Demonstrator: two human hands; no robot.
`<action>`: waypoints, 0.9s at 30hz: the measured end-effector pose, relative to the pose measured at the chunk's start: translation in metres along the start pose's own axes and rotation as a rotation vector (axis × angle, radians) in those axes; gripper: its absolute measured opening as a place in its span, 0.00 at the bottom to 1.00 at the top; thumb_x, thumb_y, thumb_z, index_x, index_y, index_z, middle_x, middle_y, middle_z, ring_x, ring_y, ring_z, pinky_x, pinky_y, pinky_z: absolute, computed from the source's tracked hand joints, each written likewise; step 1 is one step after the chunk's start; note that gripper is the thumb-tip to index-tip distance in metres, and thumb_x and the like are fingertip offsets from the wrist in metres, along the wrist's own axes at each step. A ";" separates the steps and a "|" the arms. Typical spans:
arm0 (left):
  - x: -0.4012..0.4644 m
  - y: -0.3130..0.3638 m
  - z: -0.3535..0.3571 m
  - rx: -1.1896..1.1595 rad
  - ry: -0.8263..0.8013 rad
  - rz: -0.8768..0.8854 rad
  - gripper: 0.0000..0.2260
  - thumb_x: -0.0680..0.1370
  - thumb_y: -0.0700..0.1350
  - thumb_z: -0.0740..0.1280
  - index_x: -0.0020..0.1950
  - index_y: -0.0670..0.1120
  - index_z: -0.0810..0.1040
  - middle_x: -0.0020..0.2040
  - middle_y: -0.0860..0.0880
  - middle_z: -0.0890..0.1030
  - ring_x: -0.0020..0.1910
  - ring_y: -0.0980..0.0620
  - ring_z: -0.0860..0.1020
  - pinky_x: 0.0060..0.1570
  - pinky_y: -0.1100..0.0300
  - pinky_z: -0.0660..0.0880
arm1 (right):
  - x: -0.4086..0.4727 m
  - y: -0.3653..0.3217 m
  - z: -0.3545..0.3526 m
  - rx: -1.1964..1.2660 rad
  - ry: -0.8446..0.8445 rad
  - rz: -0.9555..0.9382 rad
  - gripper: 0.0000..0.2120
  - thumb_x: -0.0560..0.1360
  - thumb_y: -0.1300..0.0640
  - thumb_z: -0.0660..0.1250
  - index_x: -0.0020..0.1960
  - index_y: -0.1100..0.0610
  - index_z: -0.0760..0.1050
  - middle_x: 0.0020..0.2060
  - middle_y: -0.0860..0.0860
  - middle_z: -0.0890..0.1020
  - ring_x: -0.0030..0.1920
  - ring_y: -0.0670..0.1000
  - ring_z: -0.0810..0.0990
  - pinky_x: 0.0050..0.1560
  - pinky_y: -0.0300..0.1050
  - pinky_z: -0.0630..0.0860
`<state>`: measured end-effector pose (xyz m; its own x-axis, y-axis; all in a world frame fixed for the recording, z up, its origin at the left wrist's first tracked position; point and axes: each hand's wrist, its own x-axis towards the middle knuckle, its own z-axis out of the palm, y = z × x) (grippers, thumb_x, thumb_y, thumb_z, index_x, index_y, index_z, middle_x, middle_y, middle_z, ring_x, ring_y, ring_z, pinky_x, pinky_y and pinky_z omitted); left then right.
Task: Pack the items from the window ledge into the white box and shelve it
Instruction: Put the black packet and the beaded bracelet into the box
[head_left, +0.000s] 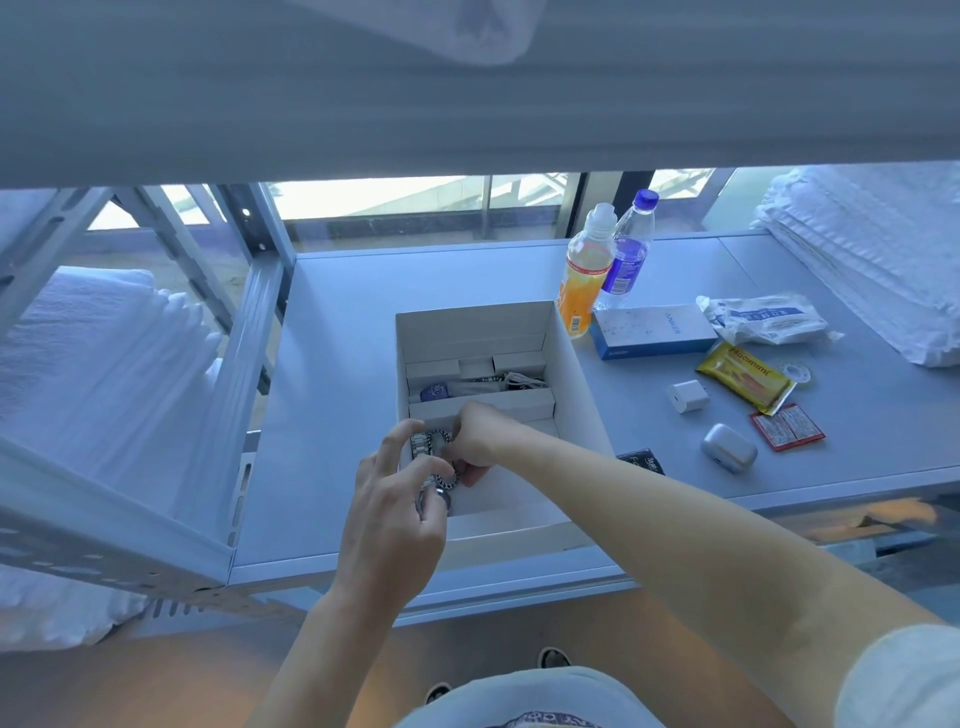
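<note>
Pale grey metal shelving (519, 270) before a bright window serves as the ledge, with stacks of folded white towels (883, 260) kept to its far ends so the middle is left free for packing. An open white cardboard box (576, 374) is set squarely at the middle, just under both hands, and small cartons and a cable are already lodged in its far compartments. Over its near end a silver metal link watch (434, 467) is held: the left hand (400, 525) pinches the lower part of the bracelet, while the right hand (475, 441) is curled round the upper part, probably so the band folds compactly before being lowered in. To the right of the grip, well apart from it, unpacked things lie waiting: an orange drink bottle (584, 275), a clear blue-capped water bottle (628, 249), a flat blue-and-white carton (654, 332), a yellow snack packet (743, 376), a silver earbud case (727, 447) and a white charger cube (688, 397).
</note>
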<state>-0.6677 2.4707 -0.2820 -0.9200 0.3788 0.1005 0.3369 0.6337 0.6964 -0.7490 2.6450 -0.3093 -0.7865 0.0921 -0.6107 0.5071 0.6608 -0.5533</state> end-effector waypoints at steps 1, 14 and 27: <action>0.000 0.000 -0.001 0.012 -0.014 -0.003 0.13 0.77 0.42 0.63 0.53 0.58 0.81 0.75 0.63 0.63 0.65 0.56 0.66 0.49 0.73 0.63 | -0.003 0.000 -0.002 -0.017 -0.018 0.007 0.11 0.78 0.54 0.72 0.45 0.63 0.80 0.40 0.61 0.88 0.40 0.59 0.89 0.44 0.51 0.87; 0.017 0.025 -0.008 0.178 0.153 0.088 0.08 0.76 0.39 0.71 0.54 0.47 0.82 0.68 0.46 0.76 0.73 0.45 0.69 0.70 0.47 0.71 | -0.101 0.057 -0.060 -0.266 0.422 -0.384 0.06 0.77 0.59 0.71 0.54 0.54 0.80 0.47 0.49 0.81 0.48 0.53 0.79 0.52 0.49 0.79; 0.042 0.098 0.055 0.127 -0.027 0.174 0.08 0.80 0.44 0.68 0.58 0.48 0.82 0.71 0.48 0.75 0.73 0.47 0.69 0.69 0.47 0.69 | -0.154 0.190 -0.108 -0.120 0.860 -0.520 0.06 0.76 0.59 0.76 0.52 0.55 0.83 0.56 0.44 0.81 0.58 0.46 0.80 0.57 0.45 0.77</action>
<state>-0.6620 2.5858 -0.2482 -0.8406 0.5067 0.1916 0.5146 0.6362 0.5748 -0.5697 2.8368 -0.2592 -0.9108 0.2457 0.3317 0.0277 0.8382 -0.5447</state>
